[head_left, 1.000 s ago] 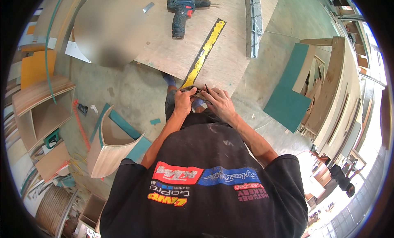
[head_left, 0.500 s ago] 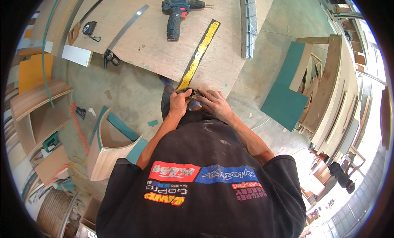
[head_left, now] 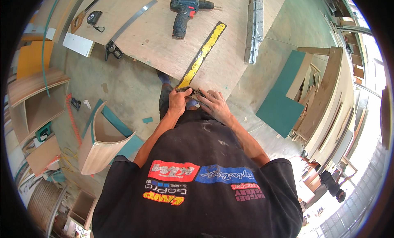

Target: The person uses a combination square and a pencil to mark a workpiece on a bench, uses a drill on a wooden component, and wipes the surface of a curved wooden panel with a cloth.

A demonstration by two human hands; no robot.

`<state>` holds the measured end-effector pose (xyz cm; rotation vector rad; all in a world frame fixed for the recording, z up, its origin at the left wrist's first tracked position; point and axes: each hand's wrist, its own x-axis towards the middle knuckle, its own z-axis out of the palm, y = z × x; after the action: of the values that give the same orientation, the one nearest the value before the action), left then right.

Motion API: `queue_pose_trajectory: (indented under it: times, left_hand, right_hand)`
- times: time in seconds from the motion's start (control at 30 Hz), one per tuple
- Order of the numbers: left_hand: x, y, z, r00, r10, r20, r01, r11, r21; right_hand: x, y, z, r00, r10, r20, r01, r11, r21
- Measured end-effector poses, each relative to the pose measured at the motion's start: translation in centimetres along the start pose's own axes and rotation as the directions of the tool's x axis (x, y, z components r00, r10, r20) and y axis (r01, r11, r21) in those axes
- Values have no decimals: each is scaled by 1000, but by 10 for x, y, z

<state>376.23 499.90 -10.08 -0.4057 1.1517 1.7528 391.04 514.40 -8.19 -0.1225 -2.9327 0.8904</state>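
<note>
A long flat dark strip (head_left: 202,53) coated in uneven yellow lies slantwise on the plywood tabletop (head_left: 152,53), its near end at the table's front corner. At that end, my left hand (head_left: 178,102) is closed, with its thumb laid over a small dark piece (head_left: 193,94). I cannot make out what that piece is, nor whether it joins the strip. My right hand (head_left: 214,103) presses on the piece's other side with bent fingers. Beyond the strip, a blue-black cordless drill (head_left: 188,14) lies on its side with a bit fitted.
On the table are a combination square (head_left: 123,37), a tape measure (head_left: 94,18), a handsaw (head_left: 78,20) and a wrapped silvery bar (head_left: 254,29). A curved wooden frame (head_left: 104,135) stands left on the floor. Green board (head_left: 283,94) and timber lie right; another person (head_left: 332,184) is far off.
The view has shifted slightly, so the table and tools sit a little further right. Both hands stay at the strip's near end, with the right fingers slightly changed in position.
</note>
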Motion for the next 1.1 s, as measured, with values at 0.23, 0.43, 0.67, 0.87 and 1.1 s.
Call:
queue_pose_trajectory:
  times: [0.23, 0.43, 0.67, 0.87, 1.1]
  left_hand:
    - [0, -3, -1, 999, 20, -35, -21, 1000, -18]
    - [5, -5, -3, 1000, 9, -28, -9, 1000, -5]
    - [1, -4, -3, 995, -16, -94, 17, 1000, 8]
    - [3, -3, -1, 995, 0, -101, 2, 1000, 12]
    - [4, -6, -4, 995, -3, -100, 6, 999, 33]
  right_hand:
    - [1, -2, -2, 1000, 5, 0, -5, 1000, 1]
    - [-1, 2, 5, 1000, 3, 5, -3, 1000, -4]
    - [2, 0, 2, 1000, -3, 22, 3, 1000, -1]
    - [3, -1, -1, 999, -6, 35, 6, 1000, -9]
    - [1, 2, 1, 999, -2, 35, 3, 1000, -14]
